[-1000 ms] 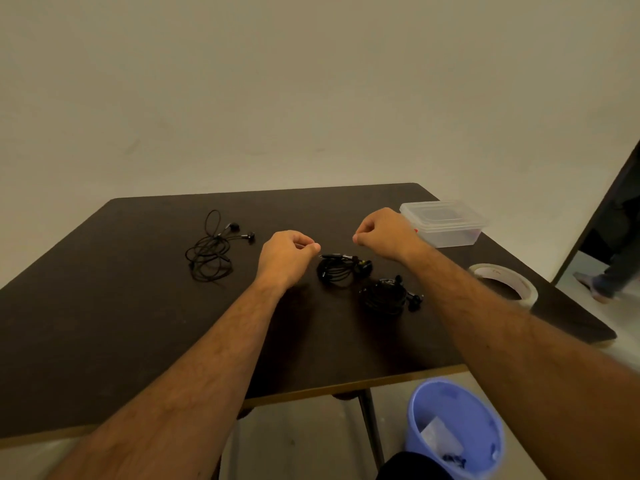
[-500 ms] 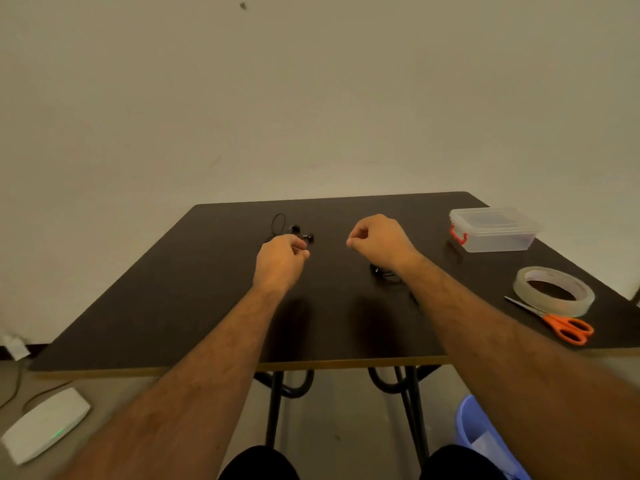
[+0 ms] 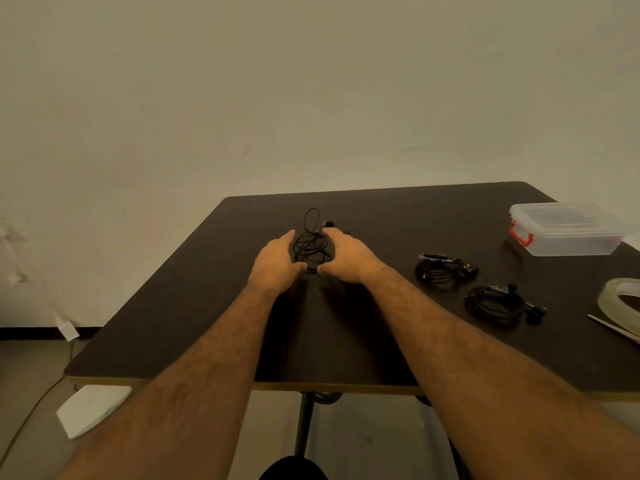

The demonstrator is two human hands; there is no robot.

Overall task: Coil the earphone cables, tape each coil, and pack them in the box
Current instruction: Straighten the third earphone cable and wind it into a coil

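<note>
So, left to right across the dark brown tabletop (image 3: 194,327)
Left hand (image 3: 275,263): fingers reach along the left side of the loose black earphone cable tangle (image 3: 310,241), thumb tucked under its near edge; whether it pinches the cable cannot be told
Loose tangle: lies on the table between the two hands, one loop sticking out toward the wall, an earbud (image 3: 329,223) just beyond the right fingertips
Right hand (image 3: 348,259): cupped round the tangle's right side, fingertips at the top strands; grip likewise unclear, fingers curved but not plainly closed
Step in hand, judged: gathering the uncoiled earphones to begin winding
Doing it well: probably find one free end first, pin it with one hand, let the other wind even loops, and keep the stray loop and earbuds from snagging
Two black coiled earphone bundles (image 3: 445,270) and (image 3: 502,304): to the right, near each other, apart from the hands
Clear plastic lidded box with a red latch (image 3: 568,228): far right, lid on
Translucent roll of tape (image 3: 621,299): at the right edge, partly cut off
</note>
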